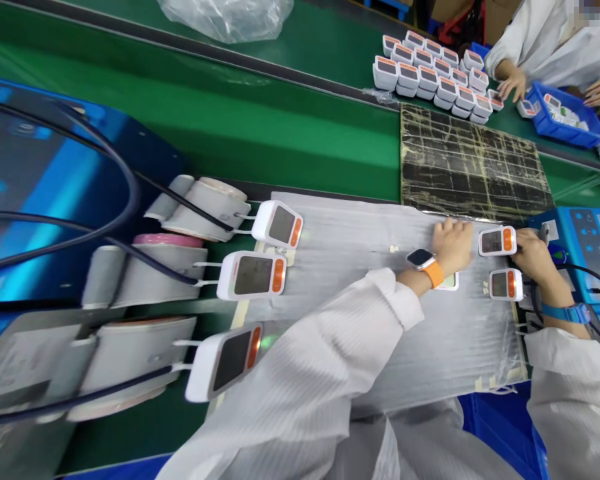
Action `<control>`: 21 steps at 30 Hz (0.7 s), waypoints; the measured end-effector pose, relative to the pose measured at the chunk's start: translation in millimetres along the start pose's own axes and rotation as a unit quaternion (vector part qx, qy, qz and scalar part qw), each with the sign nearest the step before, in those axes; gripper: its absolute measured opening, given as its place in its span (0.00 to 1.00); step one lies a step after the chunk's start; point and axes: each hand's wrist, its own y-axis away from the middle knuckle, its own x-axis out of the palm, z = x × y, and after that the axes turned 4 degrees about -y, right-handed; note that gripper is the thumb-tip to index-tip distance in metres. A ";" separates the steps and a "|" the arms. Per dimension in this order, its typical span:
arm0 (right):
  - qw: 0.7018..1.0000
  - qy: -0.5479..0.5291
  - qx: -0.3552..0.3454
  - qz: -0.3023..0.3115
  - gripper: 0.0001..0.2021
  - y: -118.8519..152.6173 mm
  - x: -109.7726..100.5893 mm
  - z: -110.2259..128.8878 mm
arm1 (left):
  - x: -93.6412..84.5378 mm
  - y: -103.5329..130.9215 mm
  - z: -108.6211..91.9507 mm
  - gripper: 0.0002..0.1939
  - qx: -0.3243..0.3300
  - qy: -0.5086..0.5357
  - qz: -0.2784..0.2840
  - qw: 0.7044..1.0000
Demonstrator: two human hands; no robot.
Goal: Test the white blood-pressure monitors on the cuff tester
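Fingers (525,239) of my right hand (531,259) bent at the right edge of a white blood-pressure monitor (497,241), right of the frame's centre; whether they pinched it, I couldn't tell. It had a grey screen (491,243) beside orange buttons (508,240). My left hand (453,245) curled nearby, fingertips hidden. Upper right, a blue bin (560,135) held another monitor (553,101) and small pale parts (570,119).

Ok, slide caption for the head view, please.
Right hand at an orange-buttoned monitor, left hand over the pale work mat, three tubed monitors along its left edge.
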 end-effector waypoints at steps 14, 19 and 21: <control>0.995 -0.082 0.040 -0.039 0.10 9.3 5.5 6.7 | 9.7 -36.3 -9.2 0.39 0.160 0.033 -0.009 0.987; 0.996 -0.066 0.021 -0.056 0.09 10.9 7.2 7.1 | 11.3 -36.9 -11.7 0.41 0.171 0.031 -0.008 0.985; 0.998 -0.033 0.025 -0.052 0.09 9.4 8.5 7.4 | 10.2 -35.6 -13.8 0.40 0.167 0.026 -0.008 0.986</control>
